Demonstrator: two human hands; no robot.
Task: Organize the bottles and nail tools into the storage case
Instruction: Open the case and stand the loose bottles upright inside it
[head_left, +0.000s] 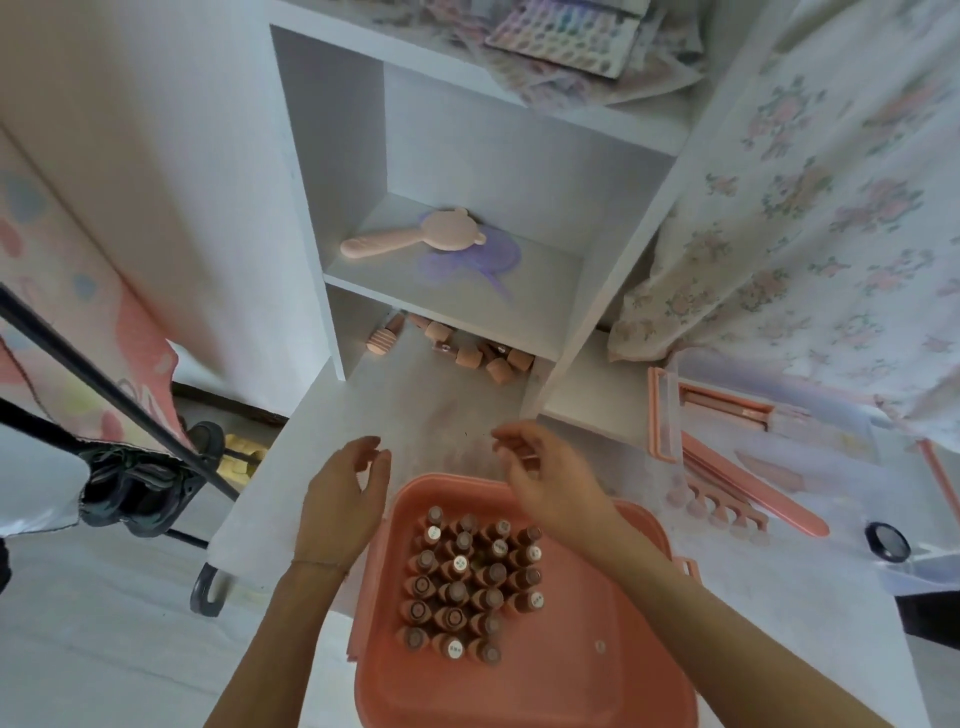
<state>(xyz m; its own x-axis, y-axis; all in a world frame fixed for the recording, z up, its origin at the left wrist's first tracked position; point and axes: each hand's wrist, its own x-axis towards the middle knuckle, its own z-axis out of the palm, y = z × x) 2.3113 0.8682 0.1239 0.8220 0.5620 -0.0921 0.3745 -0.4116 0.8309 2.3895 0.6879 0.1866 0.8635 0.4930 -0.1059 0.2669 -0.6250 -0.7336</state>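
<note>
Room to reach ahead, crowding on the right

I am holding my left hand (340, 501) and right hand (540, 480) loosely curled above the white tabletop (405, 410), where a bare strip is lying open between the pink case (519, 686) and the shelf unit (332, 208). Loose bottles (480, 353) are lying scattered in the low opening under the shelf, narrowing the way in there. Upright bottles (470, 582) are filling the case's far left part, while its near and right floor is staying free. To my right, a toe separator (719, 512), a nail file (753, 493) and a clear box (727, 415) are crowding the surface.
</note>
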